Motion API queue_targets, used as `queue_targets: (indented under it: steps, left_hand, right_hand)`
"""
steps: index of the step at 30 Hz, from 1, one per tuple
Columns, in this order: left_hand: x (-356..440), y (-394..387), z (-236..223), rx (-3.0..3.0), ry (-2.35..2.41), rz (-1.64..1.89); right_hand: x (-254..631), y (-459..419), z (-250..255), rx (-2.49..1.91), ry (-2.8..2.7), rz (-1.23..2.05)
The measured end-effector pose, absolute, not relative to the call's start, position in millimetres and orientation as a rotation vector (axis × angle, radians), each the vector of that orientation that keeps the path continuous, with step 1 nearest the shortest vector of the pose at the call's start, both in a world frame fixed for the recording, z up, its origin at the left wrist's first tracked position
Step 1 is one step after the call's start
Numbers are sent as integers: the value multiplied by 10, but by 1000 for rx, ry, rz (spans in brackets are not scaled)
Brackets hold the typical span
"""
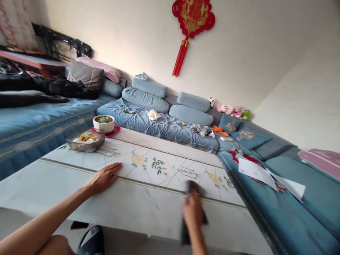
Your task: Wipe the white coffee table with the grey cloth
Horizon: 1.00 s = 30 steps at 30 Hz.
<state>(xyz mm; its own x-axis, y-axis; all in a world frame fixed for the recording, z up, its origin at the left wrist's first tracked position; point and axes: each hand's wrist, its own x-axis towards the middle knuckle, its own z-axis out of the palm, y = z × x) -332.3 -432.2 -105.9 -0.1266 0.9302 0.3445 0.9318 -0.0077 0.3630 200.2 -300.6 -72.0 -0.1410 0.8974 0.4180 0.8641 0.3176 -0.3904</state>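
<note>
My left hand (104,177) lies flat and open on the white patterned tabletop (148,205), fingers stretched toward the middle. My right hand (193,209) is closed on a dark cloth (195,187) pressed against the table near its right end; the hand is blurred by motion. The cloth's lower part hangs past the table's near edge.
At the table's far left stand a white bowl with a green plant (103,123) on a red mat and a grey tray of snacks (85,140). A blue sofa (164,124) wraps around the table, strewn with cushions, toys and papers (255,170). A dark slipper (91,241) lies below.
</note>
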Motion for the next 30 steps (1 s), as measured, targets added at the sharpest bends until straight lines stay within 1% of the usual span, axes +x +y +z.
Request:
queue_targets:
  steps: [3,5,7,9,12,14,16,18,21,23,24,25,27,28,30]
  left_hand:
    - [-3327,-4333,-999,-2095,-2185,-781]
    - [-3333,-4333,-988,-2108,-2172,-769]
    - [-3333,-4327,-1001,-2111,-2187,-782]
    - [-3322,-4319,-1019,-2124,-2220,-803]
    - [-3295,-4308,-1017,-2161,-2241,-832]
    - [-3272,-4305,-988,-2172,-2235,-844]
    - [-3246,-4311,-943,-2182,-2231,-824]
    - [-3216,-4323,-890,-2196,-2233,-792]
    - [-3165,-4329,-813,-2202,-2251,-774]
    - [-3132,-4323,-776,-2201,-2266,-770]
    - [-3121,-4323,-765,-2205,-2272,-756]
    - [-3119,-4329,-759,-2213,-2278,-734]
    - [-3157,-4376,-759,-2241,-2287,-667]
    - [-3199,-4425,-761,-2250,-2296,-635]
    - [-3314,-4581,-759,-2217,-2337,-604]
  right_hand:
    - [615,-3878,-1188,-1019,-2336,290]
    - [299,-4321,-1369,-771,-2511,413]
    - [637,-4490,-1458,-743,-2521,513]
    - [1484,-4347,-1416,-927,-2347,543]
    - [2936,-3666,-1047,-1330,-2055,475]
    - [3491,-3086,-699,-1622,-1912,357]
    - [3466,-2584,-423,-1871,-1847,233]
    - [2868,-2290,-312,-1918,-1876,190]
    - [1393,-2408,-427,-1587,-2134,322]
    - [583,-2824,-600,-1250,-2343,466]
    - [372,-3069,-698,-1070,-2428,537]
    - [319,-3289,-801,-902,-2483,593]
    - [636,-3508,-1007,-611,-2504,640]
    - [921,-3462,-1098,-541,-2449,622]
    - [1468,-3100,-1225,-561,-2373,526]
